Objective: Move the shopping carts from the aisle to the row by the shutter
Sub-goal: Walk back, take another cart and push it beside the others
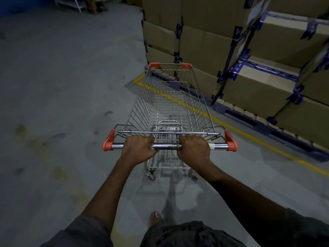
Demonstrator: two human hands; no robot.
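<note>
Both hands grip the handle bar of the shopping cart. The left hand is curled round the chrome tube left of its middle. The right hand is curled round it right of the middle. Both have knuckles up, and a short bare stretch of bar shows between them. The arms reach forward nearly straight from dark short sleeves.

The cart stands on the grey concrete floor directly ahead of the person, its wire basket pointing away, with the floor showing through the mesh. Orange end caps close the bar at both sides, and two orange corner guards sit on the basket's far rim. A white band wraps the bar just right of the right hand. Under the handle, at the cart's left rear, a wheel shows, blurred.

Right of the cart and beyond its far end, stacked cardboard boxes with dark blue tape stand on blue pallets. A yellow line painted on the floor runs alongside the pallets and passes beneath the cart's basket. Behind the cart, close to the person's body, one foot is on the floor. Far beyond the cart to the left, the legs of a metal frame stand in dim light.
</note>
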